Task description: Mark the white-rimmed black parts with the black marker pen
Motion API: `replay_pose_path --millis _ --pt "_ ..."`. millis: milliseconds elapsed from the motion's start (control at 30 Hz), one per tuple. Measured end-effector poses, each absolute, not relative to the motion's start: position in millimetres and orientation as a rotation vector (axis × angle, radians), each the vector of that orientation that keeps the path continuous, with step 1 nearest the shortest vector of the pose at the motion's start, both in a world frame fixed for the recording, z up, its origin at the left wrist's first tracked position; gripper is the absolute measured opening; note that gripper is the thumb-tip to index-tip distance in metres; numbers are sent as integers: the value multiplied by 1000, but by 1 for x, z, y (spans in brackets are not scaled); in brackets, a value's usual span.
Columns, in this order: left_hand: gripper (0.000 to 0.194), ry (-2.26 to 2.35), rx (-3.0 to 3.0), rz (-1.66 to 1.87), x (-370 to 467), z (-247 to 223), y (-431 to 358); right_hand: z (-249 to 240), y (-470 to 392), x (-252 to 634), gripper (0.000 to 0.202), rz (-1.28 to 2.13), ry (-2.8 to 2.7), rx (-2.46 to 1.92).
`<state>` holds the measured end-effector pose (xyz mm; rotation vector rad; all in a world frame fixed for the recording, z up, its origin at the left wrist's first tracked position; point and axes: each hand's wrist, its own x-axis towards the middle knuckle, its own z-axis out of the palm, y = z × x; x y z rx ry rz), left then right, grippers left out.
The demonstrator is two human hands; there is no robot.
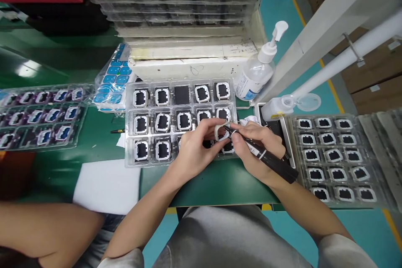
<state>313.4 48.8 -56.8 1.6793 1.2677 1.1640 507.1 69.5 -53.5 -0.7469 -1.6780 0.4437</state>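
Observation:
In my left hand (196,146) a small white plastic frame (220,132) is pinched between thumb and fingers. My right hand (262,146) grips a black marker pen (270,161), its tip touching or very close to the white frame's edge. Both hands hover over the front right of a clear plastic tray (153,132). Similar white frames with dark centres, such as the frame (163,150) in the front row, sit in its pockets. One back-row pocket (182,95) shows only a dark square. Some front-row pockets are hidden by my hands.
Behind the tray rises a stack of trays (188,8). A pump bottle (256,71) and a squeeze bottle (278,108) stand to the right, near another filled tray (329,138). On the left lie a white foam sheet (108,186) and a tray of purple-blue parts (40,117). Another person's arm (47,232) reaches in at lower left.

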Motion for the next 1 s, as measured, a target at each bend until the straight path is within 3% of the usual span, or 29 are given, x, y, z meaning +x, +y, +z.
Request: replay_pose_path --millis 467,700,1000 --pt "38 1269 1855 1200 313 -59 50 -53 67 507 22 474 -1712 -766" --pt "36 1278 1907 1239 313 -60 50 -51 66 503 26 282 -1794 -742" --pt "37 1211 1793 1304 314 -62 50 -54 69 509 20 512 -1697 -757"
